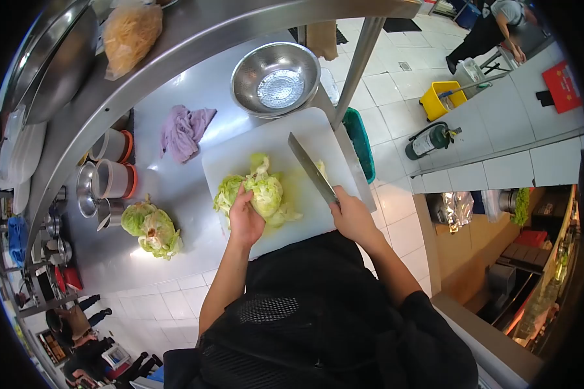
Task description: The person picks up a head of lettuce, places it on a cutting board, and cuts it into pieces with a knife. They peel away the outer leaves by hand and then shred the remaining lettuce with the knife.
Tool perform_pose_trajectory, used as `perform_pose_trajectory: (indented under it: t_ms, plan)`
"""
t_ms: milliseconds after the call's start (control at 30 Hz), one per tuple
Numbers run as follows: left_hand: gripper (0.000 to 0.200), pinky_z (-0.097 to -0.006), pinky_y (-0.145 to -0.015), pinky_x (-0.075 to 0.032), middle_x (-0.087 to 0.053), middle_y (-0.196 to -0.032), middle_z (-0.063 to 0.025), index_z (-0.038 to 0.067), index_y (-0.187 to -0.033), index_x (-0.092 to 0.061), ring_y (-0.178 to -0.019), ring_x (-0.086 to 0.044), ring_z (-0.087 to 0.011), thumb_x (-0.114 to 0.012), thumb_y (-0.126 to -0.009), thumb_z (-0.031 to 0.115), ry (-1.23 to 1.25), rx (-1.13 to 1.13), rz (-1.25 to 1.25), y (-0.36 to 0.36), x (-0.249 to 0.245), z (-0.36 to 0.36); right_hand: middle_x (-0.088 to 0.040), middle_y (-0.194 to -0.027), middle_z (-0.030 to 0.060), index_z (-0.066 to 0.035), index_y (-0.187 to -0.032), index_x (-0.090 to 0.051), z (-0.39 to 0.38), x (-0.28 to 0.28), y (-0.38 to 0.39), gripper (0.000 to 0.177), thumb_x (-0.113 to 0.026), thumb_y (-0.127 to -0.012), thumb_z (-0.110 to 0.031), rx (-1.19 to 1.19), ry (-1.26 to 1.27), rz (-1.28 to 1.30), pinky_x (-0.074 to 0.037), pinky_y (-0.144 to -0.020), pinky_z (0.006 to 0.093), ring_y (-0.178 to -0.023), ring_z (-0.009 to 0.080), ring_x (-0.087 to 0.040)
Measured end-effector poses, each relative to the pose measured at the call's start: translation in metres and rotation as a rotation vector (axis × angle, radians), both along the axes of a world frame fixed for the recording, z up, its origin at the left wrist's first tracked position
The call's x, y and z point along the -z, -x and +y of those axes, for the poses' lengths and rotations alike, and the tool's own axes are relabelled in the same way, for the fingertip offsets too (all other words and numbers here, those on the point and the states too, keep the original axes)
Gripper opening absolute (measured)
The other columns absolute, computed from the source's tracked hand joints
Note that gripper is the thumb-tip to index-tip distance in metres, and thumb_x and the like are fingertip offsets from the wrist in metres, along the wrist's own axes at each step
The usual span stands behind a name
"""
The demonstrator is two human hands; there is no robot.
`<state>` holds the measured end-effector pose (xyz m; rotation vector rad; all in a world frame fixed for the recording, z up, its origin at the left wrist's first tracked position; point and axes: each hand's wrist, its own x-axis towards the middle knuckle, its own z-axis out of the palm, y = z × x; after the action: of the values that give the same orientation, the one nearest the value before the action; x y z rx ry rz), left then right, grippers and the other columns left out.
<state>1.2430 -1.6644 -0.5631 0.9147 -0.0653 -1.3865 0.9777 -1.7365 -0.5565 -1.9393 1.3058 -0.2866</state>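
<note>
A white cutting board (331, 214) lies on the steel counter, with pieces of green lettuce (266, 194) on its left half. My left hand (245, 219) rests against the lettuce, its fingers on the leaves. My right hand (352, 214) is wrapped round the handle of a large knife (311, 168), whose blade points up and to the left over the board, apart from the lettuce. A small leaf scrap (322, 170) lies beside the blade. More lettuce heads (152, 230) sit on the counter left of the board.
Behind the board stands a perforated steel bowl (276, 79), with a purple cloth (184, 131) to its left. Plastic tubs (110, 179) line the left side. A shelf post (359, 71) rises at the right corner, near a green bin (359, 144). Another person (493, 32) stands far right.
</note>
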Motion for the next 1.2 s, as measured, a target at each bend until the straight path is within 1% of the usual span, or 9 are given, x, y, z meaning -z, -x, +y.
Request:
perform_pose_trajectory:
  t_ms: [100, 167, 267, 567, 633, 767, 933, 1033, 1200]
  plan:
    - [0.062, -0.0518, -0.102, -0.051, -0.054, -0.151, -0.0178, 0.007, -0.157, -0.038, -0.134, -0.054, -0.0352, -0.049, -0.098, 0.02, 0.036, 0.008, 0.096, -0.004, -0.001, 0.003, -0.07, -0.094, 0.0317, -0.001, -0.123, -0.052, 0.007, -0.006, 0.003, 0.028, -0.062, -0.099, -0.012, -0.015, -0.04, 0.007, -0.05, -0.078, 0.0589, -0.09, 0.053, -0.066]
    - [0.063, -0.0516, -0.094, -0.053, -0.055, -0.148, -0.0209, 0.005, -0.153, -0.044, -0.131, -0.054, -0.0385, -0.053, -0.093, 0.022, 0.207, 0.018, 0.465, -0.013, 0.016, 0.008, -0.069, -0.095, 0.032, -0.001, -0.127, -0.051, 0.015, -0.004, 0.005, 0.031, -0.062, -0.099, -0.012, -0.035, -0.133, 0.064, -0.05, -0.078, 0.0585, -0.092, 0.0536, -0.065]
    - [0.061, -0.0511, -0.092, -0.054, -0.056, -0.144, -0.0223, 0.004, -0.149, -0.048, -0.13, -0.055, -0.04, -0.054, -0.091, 0.022, 0.268, -0.039, 0.737, -0.009, 0.009, 0.008, -0.069, -0.094, 0.0315, -0.002, -0.127, -0.052, 0.023, 0.006, 0.017, 0.032, -0.063, -0.099, -0.012, -0.003, -0.092, 0.027, -0.051, -0.079, 0.0578, -0.092, 0.0539, -0.065]
    - [0.053, -0.0498, -0.093, -0.052, -0.054, -0.145, -0.019, 0.004, -0.144, -0.056, -0.135, -0.049, -0.0348, -0.056, -0.094, 0.023, 0.284, -0.109, 0.672, -0.008, 0.0, 0.015, -0.071, -0.092, 0.0275, -0.004, -0.127, -0.056, -0.037, 0.008, 0.059, 0.033, -0.064, -0.097, -0.014, -0.03, 0.096, 0.043, -0.054, -0.077, 0.0553, -0.091, 0.0497, -0.068]
    - [0.052, -0.0493, -0.095, -0.051, -0.053, -0.145, -0.0185, 0.004, -0.144, -0.057, -0.135, -0.049, -0.0346, -0.056, -0.096, 0.024, 0.301, -0.123, 0.703, -0.016, -0.004, 0.019, -0.071, -0.091, 0.0268, -0.008, -0.132, -0.057, -0.041, -0.001, 0.055, 0.037, -0.063, -0.096, -0.014, 0.02, 0.108, 0.223, -0.053, -0.077, 0.058, -0.087, 0.0477, -0.069]
    - [0.051, -0.0503, -0.096, -0.051, -0.053, -0.145, -0.0195, 0.004, -0.143, -0.057, -0.135, -0.049, -0.0358, -0.052, -0.097, 0.023, 0.367, -0.167, 0.741, -0.031, -0.015, 0.024, -0.071, -0.091, 0.0279, -0.006, -0.134, -0.056, -0.019, 0.005, 0.044, 0.038, -0.063, -0.097, -0.013, -0.001, 0.077, -0.083, -0.053, -0.078, 0.0578, -0.089, 0.0488, -0.069]
    - [0.05, -0.05, -0.096, -0.05, -0.052, -0.147, -0.0205, 0.003, -0.142, -0.058, -0.136, -0.048, -0.0363, -0.051, -0.099, 0.025, 0.427, -0.164, 0.759, -0.037, -0.019, 0.025, -0.071, -0.1, 0.0248, -0.01, -0.14, -0.056, -0.01, 0.003, 0.012, 0.046, -0.067, -0.096, -0.015, 0.035, 0.158, 0.006, -0.053, -0.078, 0.0565, -0.09, 0.048, -0.069]
    - [0.049, -0.05, -0.097, -0.05, -0.052, -0.147, -0.0206, 0.003, -0.142, -0.058, -0.136, -0.047, -0.0362, -0.05, -0.099, 0.025, 0.439, -0.169, 0.745, -0.038, -0.02, 0.031, -0.065, -0.114, 0.0219, -0.01, -0.142, -0.056, -0.013, 0.005, -0.004, 0.05, -0.07, -0.094, -0.015, -0.01, 0.164, 0.135, -0.054, -0.078, 0.0548, -0.093, 0.0469, -0.068]
    - [0.049, -0.0502, -0.097, -0.05, -0.052, -0.146, -0.0196, 0.004, -0.141, -0.059, -0.137, -0.047, -0.0353, -0.051, -0.098, 0.025, 0.434, -0.246, 0.741, -0.045, -0.02, 0.044, -0.058, -0.122, 0.0181, -0.007, -0.142, -0.056, -0.013, 0.019, -0.038, 0.057, -0.075, -0.089, -0.017, -0.144, 0.363, 0.24, -0.052, -0.094, 0.0509, -0.118, 0.0408, -0.059]
